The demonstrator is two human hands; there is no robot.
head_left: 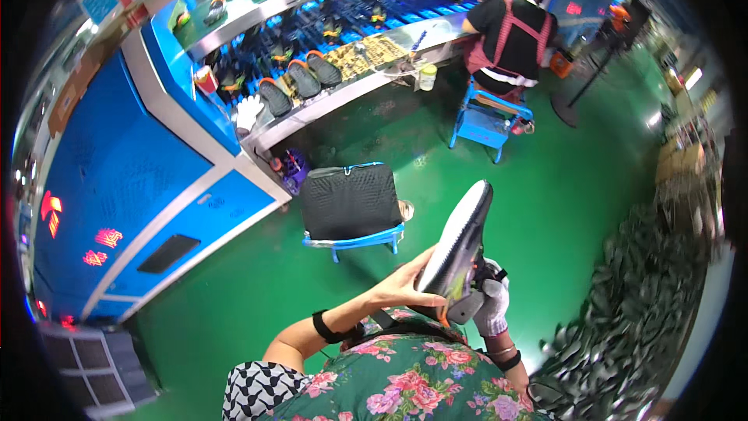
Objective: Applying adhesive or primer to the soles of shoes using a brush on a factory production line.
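In front of my body I hold a shoe [461,238] tilted on its side, its toe pointing away and its white sole turned to the left. My bare left hand [405,284] grips it from the sole side near the heel, thumb across the lower end. On the other side, my right hand [492,304] in a white glove has its fingers closed at the dark upper. A smooth grey piece [466,308] shows between the shoe and the glove; whether it is a last inside the shoe I cannot tell.
Ahead stands a stool with a black cushion [349,201]. Beyond it, a conveyor bench carries dark shoe parts [304,78] and a white glove [249,113]. A person [514,31] sits there on a blue stool [485,121]. Dark pieces [623,320] are heaped at right; a blue machine [132,164] stands left.
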